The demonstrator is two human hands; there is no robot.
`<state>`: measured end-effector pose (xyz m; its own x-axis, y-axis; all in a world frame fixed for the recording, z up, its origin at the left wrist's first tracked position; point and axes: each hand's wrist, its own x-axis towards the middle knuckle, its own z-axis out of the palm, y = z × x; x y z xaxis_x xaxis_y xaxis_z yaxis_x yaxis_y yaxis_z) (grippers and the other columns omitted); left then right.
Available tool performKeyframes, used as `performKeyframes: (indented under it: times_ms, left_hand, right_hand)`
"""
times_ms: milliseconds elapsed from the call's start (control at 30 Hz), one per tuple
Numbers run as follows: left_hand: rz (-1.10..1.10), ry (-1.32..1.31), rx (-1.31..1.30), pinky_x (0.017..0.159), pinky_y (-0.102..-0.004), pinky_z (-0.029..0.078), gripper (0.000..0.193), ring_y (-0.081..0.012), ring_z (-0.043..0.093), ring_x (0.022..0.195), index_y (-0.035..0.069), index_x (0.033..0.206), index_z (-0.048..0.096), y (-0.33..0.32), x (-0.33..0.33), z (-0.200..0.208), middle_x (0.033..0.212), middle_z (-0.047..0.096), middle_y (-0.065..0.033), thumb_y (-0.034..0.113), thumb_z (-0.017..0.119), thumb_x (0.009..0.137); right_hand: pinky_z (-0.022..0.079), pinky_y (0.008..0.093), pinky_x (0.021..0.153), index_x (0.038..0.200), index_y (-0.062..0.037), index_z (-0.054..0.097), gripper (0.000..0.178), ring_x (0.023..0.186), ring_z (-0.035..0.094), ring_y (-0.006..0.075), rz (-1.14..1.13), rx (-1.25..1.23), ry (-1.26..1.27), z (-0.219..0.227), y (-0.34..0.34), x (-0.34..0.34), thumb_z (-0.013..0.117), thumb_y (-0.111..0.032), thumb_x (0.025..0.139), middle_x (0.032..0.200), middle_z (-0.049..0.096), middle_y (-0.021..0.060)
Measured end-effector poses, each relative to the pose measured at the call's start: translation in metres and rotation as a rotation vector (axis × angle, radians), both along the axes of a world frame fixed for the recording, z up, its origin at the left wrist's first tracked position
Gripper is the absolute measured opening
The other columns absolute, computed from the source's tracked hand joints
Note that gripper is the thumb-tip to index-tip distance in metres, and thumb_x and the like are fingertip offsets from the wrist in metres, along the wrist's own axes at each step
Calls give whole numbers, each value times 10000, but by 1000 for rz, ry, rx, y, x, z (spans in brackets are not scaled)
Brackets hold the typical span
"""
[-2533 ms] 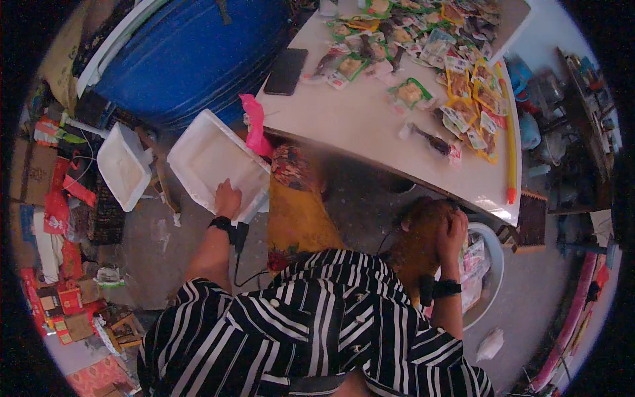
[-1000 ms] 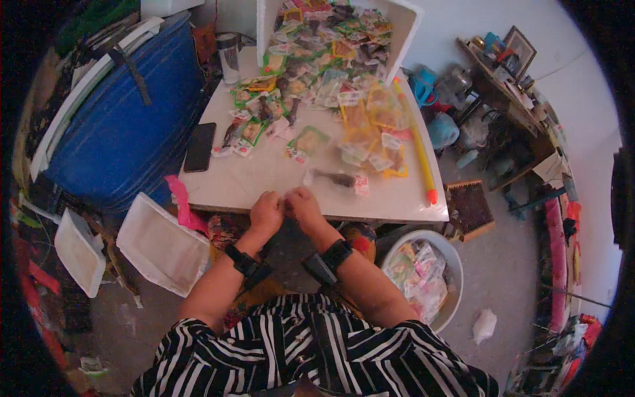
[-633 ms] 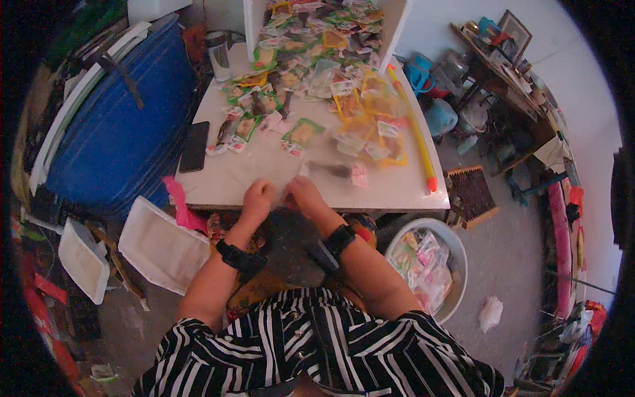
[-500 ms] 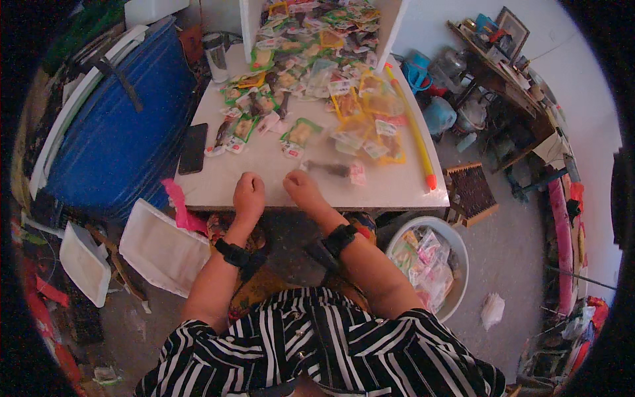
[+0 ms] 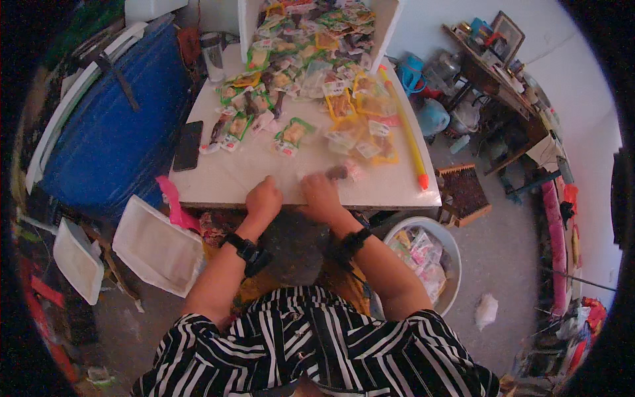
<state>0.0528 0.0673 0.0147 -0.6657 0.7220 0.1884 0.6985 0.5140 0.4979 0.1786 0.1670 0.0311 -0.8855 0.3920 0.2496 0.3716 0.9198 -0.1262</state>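
Both my hands are at the near edge of the white table (image 5: 225, 192). My left hand (image 5: 265, 200) is closed, its fingers curled over; anything inside it is hidden. My right hand (image 5: 321, 193) is also closed, a little to the right, and its fingertips are blurred. Just beyond its knuckles lies a small dark packet (image 5: 338, 172) with a pink-and-white end, partly covered by the hand. Ahead is a green-edged clear food packet (image 5: 293, 135). Yellow clear packets (image 5: 370, 142) lie to the right of it.
Many mixed food packets (image 5: 311, 49) are heaped at the back between white boards. A black phone (image 5: 189, 145) lies at the left, a yellow tube with an orange tip (image 5: 411, 126) along the right edge. A white bucket of packets (image 5: 452, 278) stands right; a white bin (image 5: 159, 248) sits left.
Both hands have shifted a little to the right along the table edge. My right hand now covers part of the dark packet, which lay apart from it before.
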Motion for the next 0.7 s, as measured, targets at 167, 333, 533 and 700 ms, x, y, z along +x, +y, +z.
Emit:
performKeyframes:
  times_ms: [167, 333, 533, 700]
  left_hand:
    - [-98, 14, -46, 568, -476, 392, 116, -363, 525, 651, 50, 767, 470, 7, 7, -2, 676, 550, -159, 138, 441, 697]
    - [-158, 58, -99, 548, -475, 393, 124, -361, 528, 623, 55, 769, 471, 14, 11, -2, 628, 548, -150, 161, 453, 708]
    - [-144, -29, -152, 593, -471, 406, 178, -367, 532, 700, 53, 810, 468, 17, 13, 1, 737, 559, -168, 208, 470, 723]
    - [-127, -103, -218, 617, -456, 414, 203, -355, 535, 737, 68, 840, 485, 19, 15, 6, 781, 565, -156, 227, 484, 715]
  right_hand:
    - [380, 442, 744, 881, -44, 511, 306, 926, 435, 310, 40, 1, 122, -14, -9, 28, 556, -148, 596, 954, 456, 131]
    - [401, 414, 701, 893, -50, 525, 249, 951, 430, 289, -40, 154, 270, -16, -1, 50, 496, -138, 662, 988, 452, 123]
    - [413, 397, 715, 894, -53, 522, 247, 981, 415, 310, -36, 137, 194, -29, 17, 64, 495, -112, 656, 1009, 447, 112]
    - [428, 352, 741, 880, -49, 512, 164, 947, 456, 321, 24, -5, 354, -18, 22, 82, 480, -58, 720, 943, 485, 131]
